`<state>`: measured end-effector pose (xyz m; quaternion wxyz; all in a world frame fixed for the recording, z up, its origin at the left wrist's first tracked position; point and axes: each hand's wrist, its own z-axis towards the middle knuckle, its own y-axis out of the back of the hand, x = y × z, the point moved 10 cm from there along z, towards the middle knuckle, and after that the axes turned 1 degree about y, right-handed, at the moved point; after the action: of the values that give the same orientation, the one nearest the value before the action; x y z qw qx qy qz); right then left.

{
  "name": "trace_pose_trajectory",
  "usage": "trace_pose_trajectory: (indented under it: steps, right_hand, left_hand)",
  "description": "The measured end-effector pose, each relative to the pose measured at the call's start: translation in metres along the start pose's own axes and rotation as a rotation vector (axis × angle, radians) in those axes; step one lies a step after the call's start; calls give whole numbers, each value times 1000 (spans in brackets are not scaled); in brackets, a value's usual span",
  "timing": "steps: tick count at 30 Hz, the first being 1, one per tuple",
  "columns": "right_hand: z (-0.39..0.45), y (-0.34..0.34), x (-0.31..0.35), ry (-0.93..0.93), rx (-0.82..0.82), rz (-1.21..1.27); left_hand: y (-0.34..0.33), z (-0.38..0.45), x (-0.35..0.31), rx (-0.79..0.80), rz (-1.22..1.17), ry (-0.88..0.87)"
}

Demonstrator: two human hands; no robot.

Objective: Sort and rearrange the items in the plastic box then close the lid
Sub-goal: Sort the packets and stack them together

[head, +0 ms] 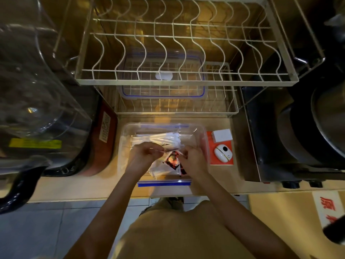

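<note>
Clear plastic box (pixel 199 135) sits open on tabletop (pixel 214 184), below the wire rack holding its lid (pixel 163 90). Inside the box, left hand (pixel 144 153) pinches a white packet (pixel 160 170); right hand (pixel 191 157) pinches a red-black sachet (pixel 172 159). White sticks (pixel 155 140) lie at the rear.

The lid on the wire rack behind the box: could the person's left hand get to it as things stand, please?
Probably yes. The lid lies on the lower rack under the upper dish rack, but the front gap looks open. The left hand would first have to drop its packets.
</note>
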<state>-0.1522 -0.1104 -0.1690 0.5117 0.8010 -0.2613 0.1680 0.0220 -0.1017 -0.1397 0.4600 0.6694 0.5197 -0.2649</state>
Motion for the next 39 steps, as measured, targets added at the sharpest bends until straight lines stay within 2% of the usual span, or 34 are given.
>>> trace_pose_trajectory:
  steps: [4,7,10,13,15,17,21,25,28,32,34,39]
  right_hand:
    - [-4,1,-6,-119,72,326]
    - [-5,4,-13,-187,82,454]
    - [-9,23,-11,-184,0,529]
    - [-14,49,-9,-190,-131,692]
    - [-15,54,-7,-237,-119,857]
    - [-13,50,0,-231,-47,919]
    - [-9,33,18,-92,69,761]
    - [-7,23,27,50,35,596]
    - [-5,19,31,91,-1,544]
    - [2,16,19,-10,1,515]
    - [5,16,12,-7,39,306]
    - [-1,-14,17,254,284,-412]
  left_hand:
    - [2,-8,12,-62,-384,113]
    - [1,-9,20,-124,-330,152]
    - [-3,-8,33,-149,-338,227]
    - [-13,-5,45,-93,-454,318]
    - [-21,-6,46,-37,-479,346]
    - [-28,-8,44,24,-510,354]
    - [-39,-12,38,119,-594,354]
    - [-41,-13,39,144,-646,380]
    - [-37,-11,40,139,-454,287]
    - [-24,-5,38,15,-211,206]
    - [-19,-4,34,-24,-104,154]
    - [-13,-4,33,-104,-65,102]
